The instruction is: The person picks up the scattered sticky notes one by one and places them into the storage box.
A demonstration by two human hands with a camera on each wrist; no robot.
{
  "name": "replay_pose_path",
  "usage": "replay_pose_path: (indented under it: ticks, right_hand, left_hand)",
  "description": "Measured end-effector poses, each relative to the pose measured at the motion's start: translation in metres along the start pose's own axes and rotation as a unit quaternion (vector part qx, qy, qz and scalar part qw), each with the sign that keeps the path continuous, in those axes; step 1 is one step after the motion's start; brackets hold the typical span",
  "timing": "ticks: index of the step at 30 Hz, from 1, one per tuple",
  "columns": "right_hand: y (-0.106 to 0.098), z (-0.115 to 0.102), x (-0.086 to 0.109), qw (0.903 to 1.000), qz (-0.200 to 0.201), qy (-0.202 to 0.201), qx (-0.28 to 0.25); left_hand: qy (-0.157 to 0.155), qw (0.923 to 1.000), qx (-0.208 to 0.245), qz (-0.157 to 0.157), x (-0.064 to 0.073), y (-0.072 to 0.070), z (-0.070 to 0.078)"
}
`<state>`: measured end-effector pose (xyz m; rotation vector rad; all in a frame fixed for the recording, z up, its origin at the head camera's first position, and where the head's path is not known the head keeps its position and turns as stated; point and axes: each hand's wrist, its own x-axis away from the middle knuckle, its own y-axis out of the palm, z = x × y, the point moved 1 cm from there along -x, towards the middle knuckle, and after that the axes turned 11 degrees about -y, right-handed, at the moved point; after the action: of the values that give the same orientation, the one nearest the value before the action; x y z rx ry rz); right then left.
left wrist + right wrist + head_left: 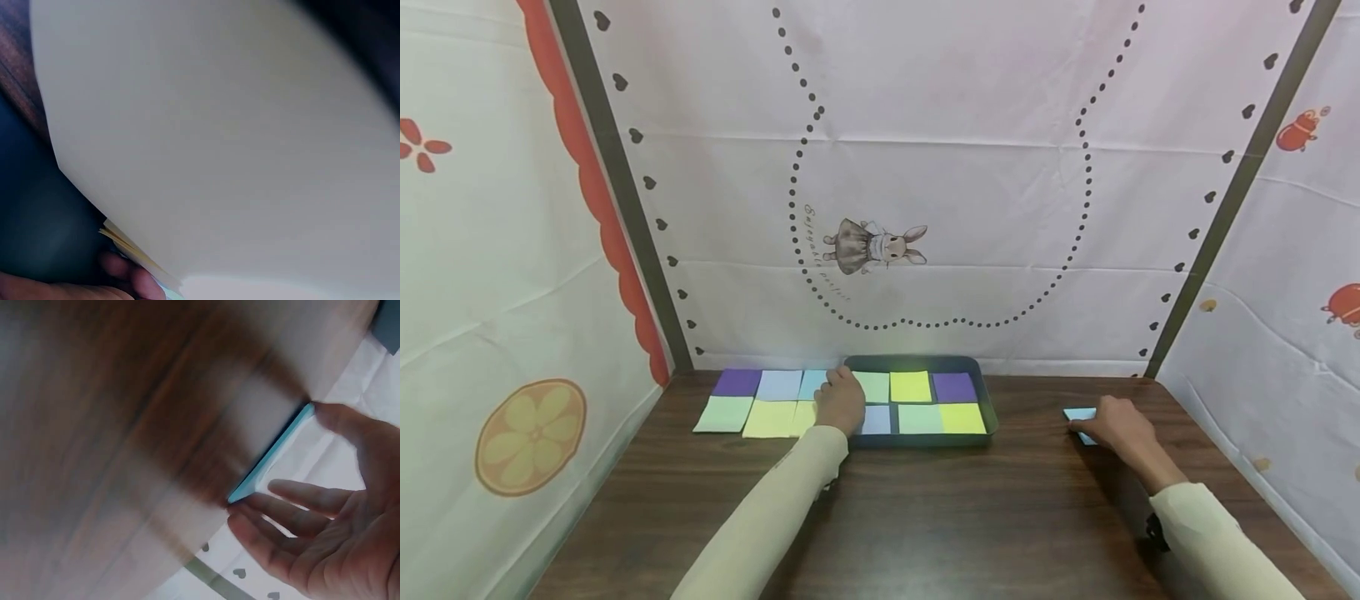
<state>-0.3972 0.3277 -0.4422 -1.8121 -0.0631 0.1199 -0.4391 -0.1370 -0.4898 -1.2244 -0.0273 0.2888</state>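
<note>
On the right of the table, my right hand (1122, 427) pinches a light blue sticky-note pad (1081, 425) between thumb and fingertips. The right wrist view shows the pad (272, 453) edge-on, thumb at one end and fingers at the other. My left hand (840, 403) is bent down at the left end of the dark tray (917, 440), beside a light blue pad (812, 383) and a green pad (873, 387). Its sleeve (219, 137) fills most of the left wrist view; I cannot tell what the fingers (147, 284) hold.
Inside the tray lie yellow (910, 387), purple (953, 387), lavender (877, 420) and other pads in two rows. Left of it, more pads, including purple (737, 382) and green (723, 414), lie on the brown table (925, 517). Printed cloth (970, 208) hangs around the table's back and sides.
</note>
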Motion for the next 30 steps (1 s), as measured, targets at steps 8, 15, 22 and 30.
replay_pose_path:
  ticks: [8, 15, 22, 30]
  right_hand:
    - [0.002, 0.002, -0.002, 0.999, 0.035, -0.026, 0.007]
    - [0.003, 0.003, -0.002, 0.9988, 0.028, -0.037, -0.016]
    - [-0.001, -0.006, -0.006, 0.9977, 0.028, -0.056, -0.025]
    - [-0.032, -0.056, -0.021, 0.9853, 0.063, -0.15, -0.053]
  left_hand:
    - [0.001, 1.0, -0.007, 0.002, 0.003, -0.003, 0.0]
    - [-0.001, 1.0, 0.001, -0.002, 0.003, -0.002, 0.0]
    - [-0.007, 0.9999, -0.003, -0.015, 0.002, 0.001, -0.002]
    - [0.001, 0.9997, -0.025, 0.004, 0.002, -0.001, -0.001]
